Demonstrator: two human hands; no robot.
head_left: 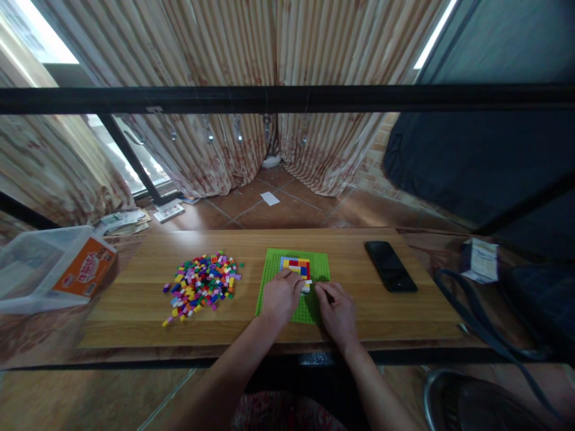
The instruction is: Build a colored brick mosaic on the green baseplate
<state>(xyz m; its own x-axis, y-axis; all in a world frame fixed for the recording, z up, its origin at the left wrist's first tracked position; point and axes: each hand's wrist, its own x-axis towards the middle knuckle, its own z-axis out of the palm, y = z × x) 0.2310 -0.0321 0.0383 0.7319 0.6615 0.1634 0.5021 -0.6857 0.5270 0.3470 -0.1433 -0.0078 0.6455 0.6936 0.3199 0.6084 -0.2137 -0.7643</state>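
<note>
A green studded baseplate (266,272) lies on the wooden table, bearing a flat patch of red, yellow, blue and white toy bricks (298,263). My left hand (282,294) reaches over the left part of this patch, fingers curled and closed. At its fingertips a small white toy brick (308,281) pokes out. Close by on the right, my right hand (336,308) has thumb and forefinger pinched together at the plate's right side; whatever is between them is too small to make out. Part of the patch is hidden beneath my left hand.
Left of the plate spreads a heap of loose coloured bricks (204,284). A black phone (390,267) lies on the table's right. Beyond the left edge stands a clear plastic box (40,275) with an orange label. A dark bar (287,100) crosses above the far side.
</note>
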